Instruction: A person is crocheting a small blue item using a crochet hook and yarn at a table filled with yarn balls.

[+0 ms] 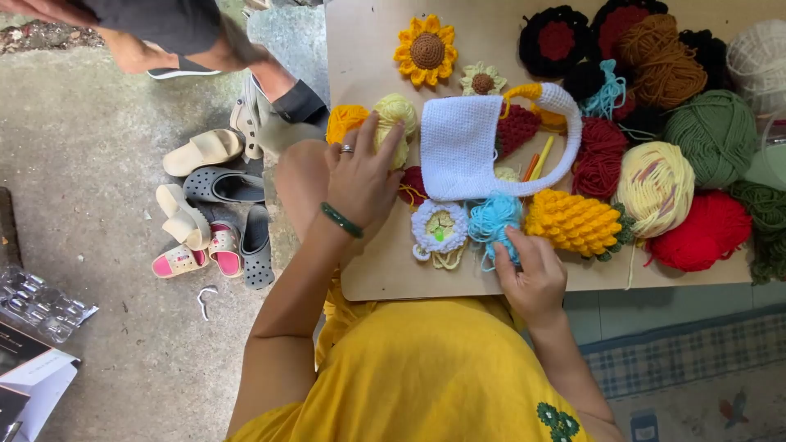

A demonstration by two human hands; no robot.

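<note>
We look down on a tan desk [368,278] that fills the upper right of the frame, crowded with finished crochet pieces and yarn. Judging from that, the making looks largely done and the sorting or laying out is under way.

The biggest piece is 1 white crocheted bag [463,147] with a curved strap, lying at the centre. Right of it we count 1 green yarn ball [711,135], 1 cream ball [655,187] and 1 red ball [708,229], then 1 yellow crocheted pineapple [573,221]. At the top sits 1 sunflower [426,51].

Our left hand [360,180], wearing a ring and a green bangle, rests spread and flat over a pale yellow yarn ball [397,115] beside 1 orange one [344,121]; it closes on nothing. Our right hand [532,274], at the desk's lower edge, pinches a light blue yarn tuft [493,219] between fingertips.

On the concrete floor at left lie about 7 sandals [217,187]; another person's legs show above them.
</note>
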